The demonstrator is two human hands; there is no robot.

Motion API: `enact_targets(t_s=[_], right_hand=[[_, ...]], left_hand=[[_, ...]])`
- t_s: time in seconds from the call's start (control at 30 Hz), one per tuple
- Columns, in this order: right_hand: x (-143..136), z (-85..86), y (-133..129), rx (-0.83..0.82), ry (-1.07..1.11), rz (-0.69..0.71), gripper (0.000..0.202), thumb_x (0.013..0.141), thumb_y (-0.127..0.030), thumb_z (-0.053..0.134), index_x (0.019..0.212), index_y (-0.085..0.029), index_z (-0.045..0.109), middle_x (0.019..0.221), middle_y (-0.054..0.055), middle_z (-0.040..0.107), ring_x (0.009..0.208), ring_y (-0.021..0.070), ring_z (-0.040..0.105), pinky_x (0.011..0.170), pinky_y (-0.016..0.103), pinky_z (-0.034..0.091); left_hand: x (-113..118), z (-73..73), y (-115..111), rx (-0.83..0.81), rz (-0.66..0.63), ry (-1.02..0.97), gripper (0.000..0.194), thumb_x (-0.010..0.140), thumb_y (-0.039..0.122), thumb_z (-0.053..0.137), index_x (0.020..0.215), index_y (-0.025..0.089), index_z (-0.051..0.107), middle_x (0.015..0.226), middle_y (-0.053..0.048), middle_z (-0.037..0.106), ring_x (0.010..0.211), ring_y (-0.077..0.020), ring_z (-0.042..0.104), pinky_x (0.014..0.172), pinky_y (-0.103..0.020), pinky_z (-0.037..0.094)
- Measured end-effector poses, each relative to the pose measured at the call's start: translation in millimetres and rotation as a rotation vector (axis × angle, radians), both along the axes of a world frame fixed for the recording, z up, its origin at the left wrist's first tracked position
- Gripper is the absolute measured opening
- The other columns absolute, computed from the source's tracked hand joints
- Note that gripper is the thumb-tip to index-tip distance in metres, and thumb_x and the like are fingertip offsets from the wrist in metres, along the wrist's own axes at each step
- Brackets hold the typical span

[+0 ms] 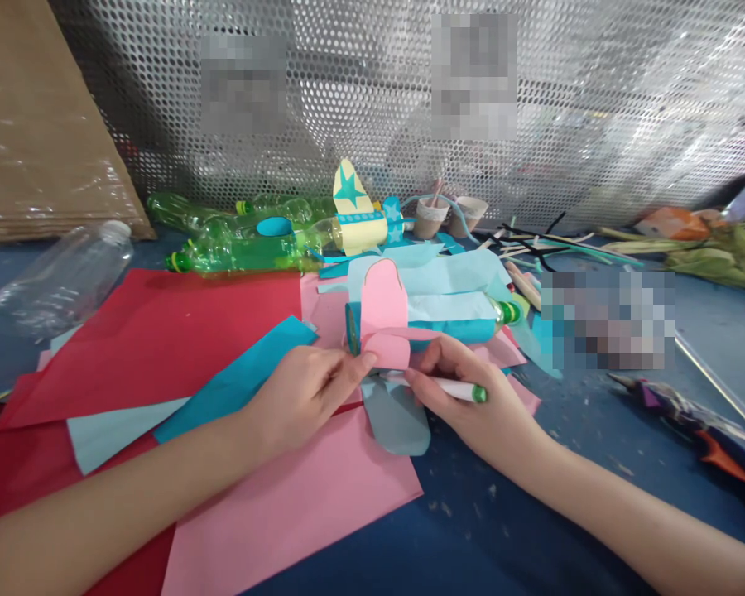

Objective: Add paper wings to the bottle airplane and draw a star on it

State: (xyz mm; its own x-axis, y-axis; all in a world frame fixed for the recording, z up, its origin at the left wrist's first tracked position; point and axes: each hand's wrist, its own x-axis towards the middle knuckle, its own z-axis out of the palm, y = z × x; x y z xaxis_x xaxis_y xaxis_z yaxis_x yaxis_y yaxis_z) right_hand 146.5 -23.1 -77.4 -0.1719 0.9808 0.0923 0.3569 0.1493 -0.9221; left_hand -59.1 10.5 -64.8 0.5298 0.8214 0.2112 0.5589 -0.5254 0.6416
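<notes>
- The left hand [314, 385] pinches the lower edge of a rounded pink paper cutout [383, 302], in front of the blue-wrapped bottle [453, 329].
- The right hand [472, 385] grips a green-ended white marker [456, 388], pointed toward that edge; tip contact cannot be told.
- The step appears to be marking paper; the next move likely calls for a steady pinch.

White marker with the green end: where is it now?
In the head view, the white marker is just right of centre, in the right hand, pictured below the blue-wrapped bottle.
</notes>
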Motion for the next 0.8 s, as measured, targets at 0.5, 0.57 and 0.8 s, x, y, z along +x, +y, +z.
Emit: enact_targets(t_s=[0.5,0.57,0.8], right_hand=[[14.2,5.4,0.4,0.058,-0.103,-0.097,0.025,0.086,-0.025,0.055,0.067,-0.024,0.039,0.056,-0.006,0.046,0.053,0.012,0.041,0.05,0.027,0.03],[16.7,4.2,0.5,0.049,-0.1,-0.096,0.026,0.087,-0.025,0.055,0.067,-0.024,0.038,0.055,-0.006,0.045,0.053,0.012,0.04,0.05,0.027,0.03],[20.2,4.8,-0.9,0.044,-0.114,-0.093,0.026,0.087,-0.027,0.055,0.067,-0.024,0.038,0.056,-0.006,0.046,0.053,0.0126,0.04,0.05,0.027,0.031]], left_hand=[[-0.8,-0.5,0.3,0.017,-0.016,0.0,0.056,0.098,0.044,0.031,0.049,0.019,0.04,0.041,0.005,0.037,0.039,-0.0075,0.035,0.043,-0.025,0.026],[-1.1,-0.3,0.3,0.02,-0.018,0.001,0.055,0.098,0.043,0.031,0.05,0.019,0.041,0.041,0.005,0.038,0.039,-0.0077,0.035,0.044,-0.026,0.027],[-1.2,-1.1,1.2,0.023,-0.019,0.001,0.057,0.099,0.044,0.029,0.049,0.02,0.04,0.04,0.004,0.04,0.039,-0.0084,0.037,0.044,-0.026,0.027]])
